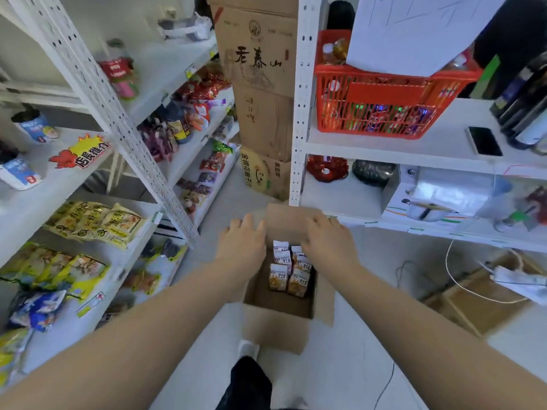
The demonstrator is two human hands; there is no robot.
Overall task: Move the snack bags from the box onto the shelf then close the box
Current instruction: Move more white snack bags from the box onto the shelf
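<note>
Seen from a head camera looking down, an open cardboard box (276, 328) stands on a pale floor (370, 359) in a narrow shop aisle, its flaps folded outward. Inside the box, against its far right corner, small snack bags (288, 272) with white tops and orange fronts stand upright in two close rows; the near half of the box bottom is bare cardboard. Two bare forearms reach down from the lower corners of the picture. The left hand (242, 244) hovers over the box's far left corner, fingers straight and slightly spread, grasping nothing. The right hand (328, 244) lies over the far flap and the far right edge, fingers also straight and loose, holding nothing; whether it presses on the flap cannot be told. A white shoe (248, 349) and a dark trouser leg show just in front of the box's near flap. On the left, a white metal shelf (71, 338) carries yellow, blue and red packets on several levels. On the right, another white shelf unit (414, 146) holds a red plastic basket (381, 105) filled with goods, and a dark phone (484, 141) lies near it on the same board. Between the two shelf units, at the far end of the aisle, tall brown cartons (260, 84) are stacked.
</note>
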